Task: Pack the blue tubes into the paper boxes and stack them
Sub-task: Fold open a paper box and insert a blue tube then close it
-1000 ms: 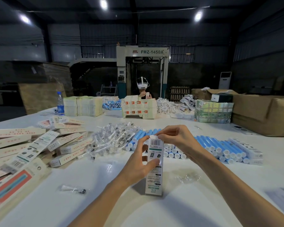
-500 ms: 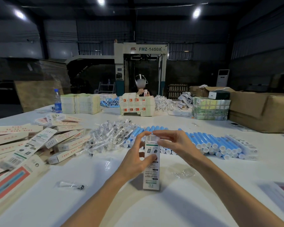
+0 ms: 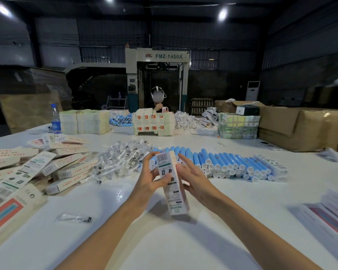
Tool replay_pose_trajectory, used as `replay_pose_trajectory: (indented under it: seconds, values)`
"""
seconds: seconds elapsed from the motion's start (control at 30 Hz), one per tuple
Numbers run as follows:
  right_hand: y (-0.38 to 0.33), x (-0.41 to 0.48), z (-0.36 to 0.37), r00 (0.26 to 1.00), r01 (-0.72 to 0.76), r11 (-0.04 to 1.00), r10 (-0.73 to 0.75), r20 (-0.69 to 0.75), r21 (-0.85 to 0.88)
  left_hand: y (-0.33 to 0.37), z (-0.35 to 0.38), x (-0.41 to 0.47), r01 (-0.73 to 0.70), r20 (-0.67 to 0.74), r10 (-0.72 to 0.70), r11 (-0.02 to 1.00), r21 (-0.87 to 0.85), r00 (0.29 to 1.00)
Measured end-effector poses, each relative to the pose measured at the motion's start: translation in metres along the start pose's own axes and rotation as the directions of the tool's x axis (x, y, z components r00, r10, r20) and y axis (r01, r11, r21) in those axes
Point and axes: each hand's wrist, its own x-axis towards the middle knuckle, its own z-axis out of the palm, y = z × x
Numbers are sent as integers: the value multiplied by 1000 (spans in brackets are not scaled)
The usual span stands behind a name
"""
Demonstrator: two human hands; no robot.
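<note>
Fingers [image 3: 148, 160] of left hand [image 3: 148, 180] grip box [image 3: 171, 191]; right hand [image 3: 195, 178] loose, touching its side. Behind box, many tubes [image 3: 228, 164] unpacked; left of box, heap [image 3: 62, 168] lies unstacked.

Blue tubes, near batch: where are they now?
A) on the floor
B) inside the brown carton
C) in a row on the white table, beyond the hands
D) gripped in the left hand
C: the blue tubes lie side by side on the white table, beyond the paper box that the left hand holds.
</note>
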Motion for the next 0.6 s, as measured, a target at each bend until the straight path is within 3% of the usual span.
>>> replay_pose_trajectory:
  seconds: [0.13, 0.23, 0.33, 0.43, 0.5, 0.6]
  values:
    - [5, -18, 6, 990, -38, 999, 33, 140, 32, -1, 3, -1, 11, 22, -9, 996, -91, 1000]
    - [-5, -38, 5, 995, 35, 999, -31, 100, -42, -3, 8, -2, -20, 11, 21, 999, -34, 1000]
    - [-5, -58, -2, 991, 113, 960, -128, -43, -257, -7, 15, -3, -43, -5, 45, 970, 238, 999]
    - [0, -85, -24, 973, 43, 884, -143, -183, -465, -20, 19, -9, -112, 126, 46, 794, 597, 991]
    - [4, -104, -49, 951, -62, 736, -161, -262, -674, -31, 16, -14, -173, 217, 25, 699, 694, 976]
    - [12, -138, -93, 902, -258, 369, -238, -359, -893, -39, 12, -16, -247, 302, 28, 652, 717, 953]
